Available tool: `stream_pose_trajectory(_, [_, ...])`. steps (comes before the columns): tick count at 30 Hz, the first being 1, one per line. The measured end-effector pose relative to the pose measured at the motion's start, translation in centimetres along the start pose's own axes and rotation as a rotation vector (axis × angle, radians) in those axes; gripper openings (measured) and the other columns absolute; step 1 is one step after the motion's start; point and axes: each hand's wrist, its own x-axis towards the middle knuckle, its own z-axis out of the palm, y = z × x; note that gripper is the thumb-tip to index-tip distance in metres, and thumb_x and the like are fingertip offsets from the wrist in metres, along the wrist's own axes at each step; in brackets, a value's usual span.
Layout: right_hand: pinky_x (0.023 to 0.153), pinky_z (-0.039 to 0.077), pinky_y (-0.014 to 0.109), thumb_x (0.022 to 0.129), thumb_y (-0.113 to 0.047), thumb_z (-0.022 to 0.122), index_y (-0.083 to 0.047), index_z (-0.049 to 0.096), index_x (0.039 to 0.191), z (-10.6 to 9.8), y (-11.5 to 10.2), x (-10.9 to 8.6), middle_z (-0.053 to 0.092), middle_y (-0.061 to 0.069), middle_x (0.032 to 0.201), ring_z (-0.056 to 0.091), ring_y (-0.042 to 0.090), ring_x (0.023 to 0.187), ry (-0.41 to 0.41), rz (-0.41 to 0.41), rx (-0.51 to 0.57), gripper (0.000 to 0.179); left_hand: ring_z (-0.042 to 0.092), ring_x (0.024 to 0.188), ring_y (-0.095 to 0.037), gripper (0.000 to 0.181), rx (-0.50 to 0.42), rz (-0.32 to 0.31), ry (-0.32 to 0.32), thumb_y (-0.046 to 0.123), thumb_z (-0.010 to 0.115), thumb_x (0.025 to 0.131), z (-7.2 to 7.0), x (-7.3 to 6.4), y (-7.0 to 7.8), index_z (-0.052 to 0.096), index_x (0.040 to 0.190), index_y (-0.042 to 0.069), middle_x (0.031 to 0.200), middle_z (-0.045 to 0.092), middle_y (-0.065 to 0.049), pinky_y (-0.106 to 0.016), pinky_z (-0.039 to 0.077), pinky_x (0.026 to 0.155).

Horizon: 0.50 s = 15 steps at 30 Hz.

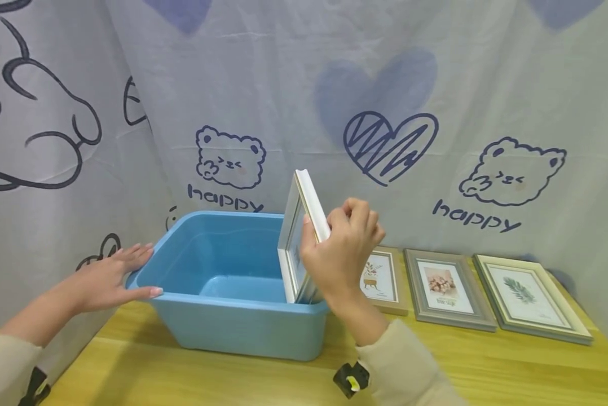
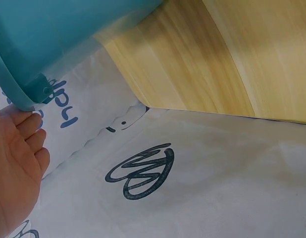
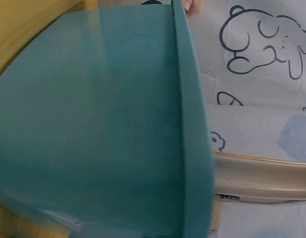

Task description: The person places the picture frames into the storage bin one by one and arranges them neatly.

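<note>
A light-blue plastic tub (image 1: 238, 332) stands on the wooden table. At its left front corner my left hand (image 1: 112, 277) rests on the rim, fingers stretched out and thumb along the front edge. My right hand (image 1: 342, 245) grips a white picture frame (image 1: 295, 254) by its side edge. The frame is tilted on edge over the right end of the tub, its lower part at the rim. In the right wrist view, the edge of that frame (image 3: 262, 176) shows beyond the tub wall (image 3: 93, 124). The left wrist view shows my left fingers (image 2: 31, 131) right at the tub's rim.
To the right lie a tan frame with a plant picture (image 1: 380, 279), a grey-brown frame with flowers (image 1: 448, 287) and a cream frame with a green leaf (image 1: 532, 296). A printed white cloth (image 1: 294, 101) hangs behind the table (image 1: 223, 378) and along its left side.
</note>
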Motion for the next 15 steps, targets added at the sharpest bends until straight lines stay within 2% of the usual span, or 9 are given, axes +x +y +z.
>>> stream_pose_trajectory(6, [0.078,0.029,0.046,0.075,-0.022,0.067,0.000,0.052,0.060,0.6,0.4,-1.3,0.049,0.015,0.090,0.040,0.030,0.083,-0.009,-0.031,-0.039,0.030,0.032,0.128,-0.052,0.088,0.001,0.005,-0.004,0.055,0.060,0.080,0.0,0.1,0.0,0.036,0.139,-0.006,0.142,0.032,-0.033,-0.071,0.034,0.089])
stream_pose_trajectory(15, [0.084,0.031,0.046,0.078,-0.024,0.066,-0.001,0.055,0.066,1.5,0.5,-3.5,0.049,0.013,0.090,0.043,0.029,0.087,-0.099,-0.061,-0.096,0.028,0.033,0.128,-0.052,0.087,-0.020,0.007,0.006,0.053,0.061,0.080,0.1,-0.1,-0.2,0.036,0.138,-0.008,0.142,0.033,-0.033,-0.070,0.033,0.092])
